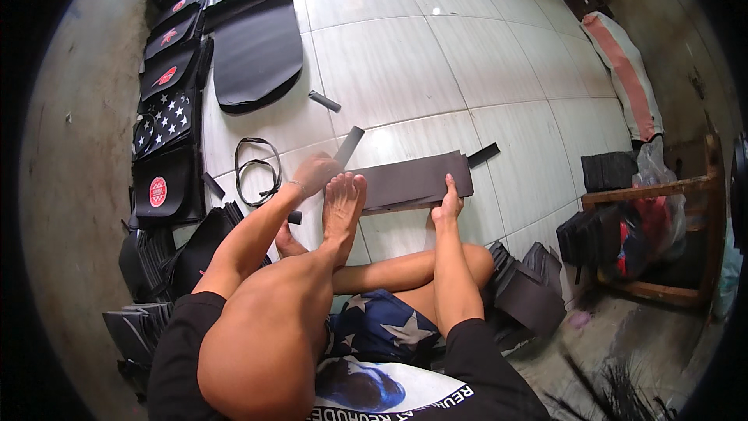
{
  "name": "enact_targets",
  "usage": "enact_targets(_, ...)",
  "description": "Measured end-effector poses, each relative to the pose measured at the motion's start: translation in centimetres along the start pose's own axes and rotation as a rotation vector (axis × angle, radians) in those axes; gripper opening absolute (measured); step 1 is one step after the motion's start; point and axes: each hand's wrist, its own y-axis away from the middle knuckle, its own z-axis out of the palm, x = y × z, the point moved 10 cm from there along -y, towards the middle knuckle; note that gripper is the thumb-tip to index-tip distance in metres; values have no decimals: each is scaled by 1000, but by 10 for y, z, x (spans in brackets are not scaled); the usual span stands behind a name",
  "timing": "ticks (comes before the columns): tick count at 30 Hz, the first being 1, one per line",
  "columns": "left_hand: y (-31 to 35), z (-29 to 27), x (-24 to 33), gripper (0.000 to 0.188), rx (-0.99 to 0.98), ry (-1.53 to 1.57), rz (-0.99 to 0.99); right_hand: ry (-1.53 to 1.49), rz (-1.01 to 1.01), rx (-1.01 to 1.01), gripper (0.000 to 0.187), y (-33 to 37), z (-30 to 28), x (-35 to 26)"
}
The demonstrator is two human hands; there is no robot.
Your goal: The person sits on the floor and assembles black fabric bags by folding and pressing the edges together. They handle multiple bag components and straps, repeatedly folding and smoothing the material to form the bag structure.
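A long dark brown rectangular panel [413, 181], seemingly several layers thick, lies across the floor in front of me. My bare foot [343, 206] rests on its left end. At the right end my right hand [448, 203] grips the lower edge, thumb on top and fingers underneath. My left hand [315, 175] is closed beside my toes, slightly blurred, around the lower end of a short dark grey strip [351, 145] that sticks up and to the right. Another short black strip [484, 155] pokes out past the panel's right end.
Black rounded flaps [257, 54] are stacked at the far left, beside a row of black printed pieces [165, 187]. A coil of thin black cord [257, 171] and a loose strip [324, 101] lie on the tiles. A wooden stand [647, 190] with bundles is at right; dark pieces [534, 296] lean by my knee.
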Motion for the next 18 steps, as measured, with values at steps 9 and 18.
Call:
enact_targets(9, -11, -29, -1, 17, -22, 102, -247, 72, -233, -34, 32, 22, 23, -31)
enact_targets(18, 43, -47, 102, 45, -44, 1997, -994, 887, -930, -604, 37, 237, 170, -7)
